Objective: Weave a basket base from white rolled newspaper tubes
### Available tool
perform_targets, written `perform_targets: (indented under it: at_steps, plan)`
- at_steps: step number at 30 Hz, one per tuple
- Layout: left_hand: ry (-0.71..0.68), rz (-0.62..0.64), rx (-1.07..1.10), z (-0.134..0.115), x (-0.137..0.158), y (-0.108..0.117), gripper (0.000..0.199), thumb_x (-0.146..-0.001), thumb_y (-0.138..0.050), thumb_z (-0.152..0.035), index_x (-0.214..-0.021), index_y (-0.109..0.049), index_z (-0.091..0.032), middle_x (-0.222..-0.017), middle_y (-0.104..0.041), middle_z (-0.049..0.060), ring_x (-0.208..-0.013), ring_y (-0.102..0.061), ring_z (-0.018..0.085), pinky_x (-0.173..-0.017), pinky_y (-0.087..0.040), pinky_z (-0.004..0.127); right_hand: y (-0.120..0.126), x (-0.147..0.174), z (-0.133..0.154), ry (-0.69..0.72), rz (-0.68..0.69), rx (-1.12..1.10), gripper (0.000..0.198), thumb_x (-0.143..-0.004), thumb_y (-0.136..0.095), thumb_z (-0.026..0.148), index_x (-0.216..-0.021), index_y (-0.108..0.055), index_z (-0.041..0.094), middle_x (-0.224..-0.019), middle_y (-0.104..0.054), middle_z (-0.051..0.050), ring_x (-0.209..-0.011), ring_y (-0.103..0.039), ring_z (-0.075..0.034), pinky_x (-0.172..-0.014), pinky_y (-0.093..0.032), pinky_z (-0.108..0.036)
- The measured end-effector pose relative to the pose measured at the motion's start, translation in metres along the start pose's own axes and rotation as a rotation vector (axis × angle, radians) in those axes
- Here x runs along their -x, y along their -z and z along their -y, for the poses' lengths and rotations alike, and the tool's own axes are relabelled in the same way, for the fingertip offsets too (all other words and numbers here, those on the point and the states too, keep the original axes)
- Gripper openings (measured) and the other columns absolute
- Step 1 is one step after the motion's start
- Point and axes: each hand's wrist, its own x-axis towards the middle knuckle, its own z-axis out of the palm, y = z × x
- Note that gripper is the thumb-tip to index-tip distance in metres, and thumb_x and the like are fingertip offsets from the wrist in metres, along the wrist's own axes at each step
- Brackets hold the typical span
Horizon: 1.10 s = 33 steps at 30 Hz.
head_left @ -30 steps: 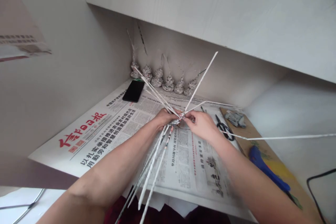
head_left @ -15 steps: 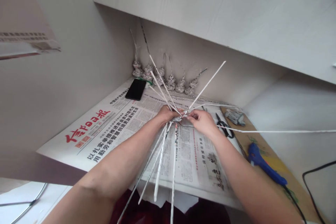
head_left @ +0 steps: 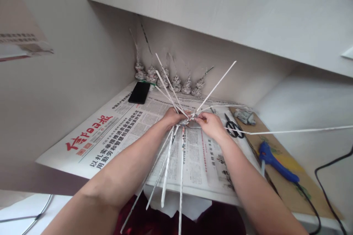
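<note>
Over the newspaper, several rolled paper strips spread out like spokes from a small woven centre. My left hand is closed on the left side of this paper weaving, its thumb on top near the centre. My right hand pinches a paper strip at the right side of the centre. One long strip runs from beneath the right hand far out to the right. Parts of the woven centre are hidden by my fingers.
Several gourd-shaped woven paper pieces stand along the back wall. A black phone lies on the newspaper. To the right are black scissors, crumpled material and a blue glue gun on cardboard.
The whole view has shifted slightly. Both hands stay at the woven centre, and the right fingers have moved a little against it. The long strip on the right now slants upward.
</note>
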Motion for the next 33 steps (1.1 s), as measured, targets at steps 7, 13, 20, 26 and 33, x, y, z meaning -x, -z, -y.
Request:
perform_targets:
  at_steps: [7, 13, 20, 26, 33]
  plan:
    - [-0.036, -0.045, -0.115, 0.000, -0.001, 0.001, 0.028, -0.044, -0.088, -0.025, -0.067, -0.075, -0.013, -0.072, -0.074, 0.006, -0.070, -0.067, 0.019, -0.073, -0.053, 0.031, -0.017, -0.002, -0.016, 0.081, -0.063, 0.048, 0.021, -0.090, -0.053, 0.028, -0.087, -0.073, 0.022, -0.088, -0.074, -0.007, -0.089, -0.063, -0.024, -0.081, -0.037, -0.035]
    - [-0.073, -0.034, -0.188, 0.004, 0.000, -0.001, 0.024, -0.049, -0.086, -0.026, -0.066, -0.074, -0.013, -0.071, -0.074, 0.005, -0.069, -0.067, 0.019, -0.072, -0.053, 0.030, -0.029, 0.006, -0.020, 0.152, -0.130, 0.005, 0.016, -0.086, -0.061, 0.031, -0.093, -0.073, 0.023, -0.096, -0.075, -0.006, -0.099, -0.062, -0.028, -0.090, -0.035, -0.041]
    - [-0.112, 0.081, -0.311, 0.011, -0.001, 0.002, 0.024, -0.057, -0.081, -0.025, -0.076, -0.076, -0.011, -0.078, -0.075, 0.008, -0.073, -0.068, 0.020, -0.075, -0.052, 0.030, -0.031, 0.006, -0.018, 0.089, -0.041, 0.059, 0.019, -0.082, -0.060, 0.016, -0.089, -0.076, 0.023, -0.094, -0.075, -0.006, -0.101, -0.062, -0.028, -0.094, -0.035, -0.043]
    - [-0.140, 0.048, -0.354, 0.014, -0.005, 0.007, 0.022, -0.061, -0.078, -0.025, -0.079, -0.077, -0.012, -0.083, -0.076, 0.009, -0.077, -0.070, 0.022, -0.078, -0.053, 0.031, -0.031, 0.004, -0.020, 0.013, -0.037, -0.072, 0.019, -0.084, -0.059, 0.024, -0.093, -0.076, 0.026, -0.085, -0.075, -0.003, -0.086, -0.066, -0.023, -0.088, -0.041, -0.038]
    - [-0.150, 0.058, -0.471, 0.012, -0.002, 0.005, 0.024, -0.063, -0.077, -0.026, -0.083, -0.077, -0.012, -0.087, -0.077, 0.008, -0.082, -0.070, 0.023, -0.076, -0.053, 0.029, -0.033, 0.008, -0.014, -0.016, -0.082, -0.136, 0.015, -0.082, -0.060, 0.028, -0.079, -0.075, 0.024, -0.074, -0.073, 0.000, -0.072, -0.063, -0.018, -0.073, -0.042, -0.028]
